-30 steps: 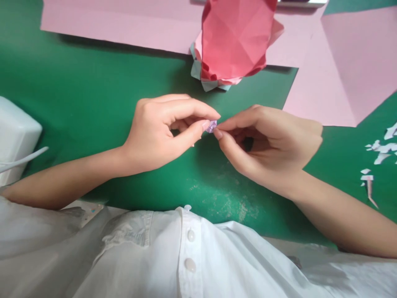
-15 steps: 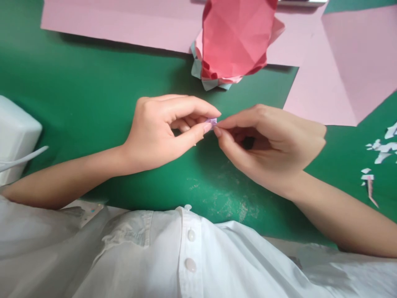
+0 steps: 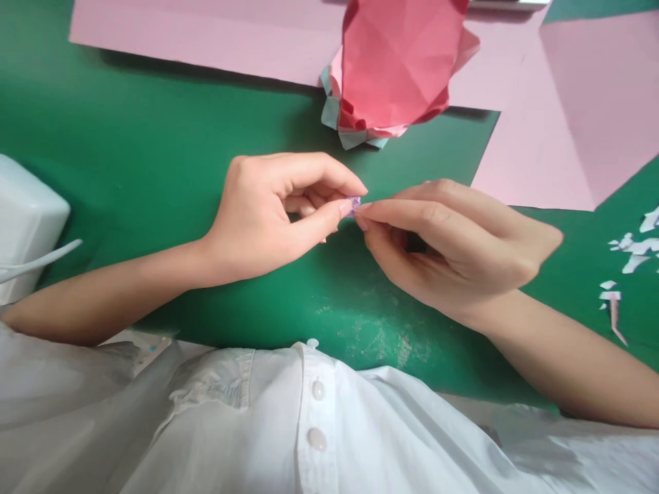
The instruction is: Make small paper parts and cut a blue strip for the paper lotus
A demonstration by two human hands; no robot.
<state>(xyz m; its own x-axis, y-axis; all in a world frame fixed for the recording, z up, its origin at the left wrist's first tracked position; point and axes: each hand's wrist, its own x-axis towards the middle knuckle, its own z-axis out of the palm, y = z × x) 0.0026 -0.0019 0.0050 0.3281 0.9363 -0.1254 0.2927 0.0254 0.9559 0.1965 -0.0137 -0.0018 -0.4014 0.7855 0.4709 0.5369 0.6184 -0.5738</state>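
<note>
A tiny folded piece of purple paper (image 3: 354, 204) is held just above the green mat (image 3: 154, 158), in the middle of the view. My left hand (image 3: 278, 213) pinches it from the left between thumb and forefinger. My right hand (image 3: 453, 243) pinches it from the right, fingertips meeting those of the left. Most of the paper is hidden between the fingertips.
A crumpled red folded paper form (image 3: 399, 65) with pale green edges lies beyond the hands. Pink paper sheets (image 3: 206, 34) cover the far and right side. White paper scraps (image 3: 625, 261) lie at the right. A white object (image 3: 25, 219) sits at the left edge.
My right hand has rolled so its knuckles face up more, and its wrist has shifted right. The purple paper is more covered by the fingertips. The left hand barely moved.
</note>
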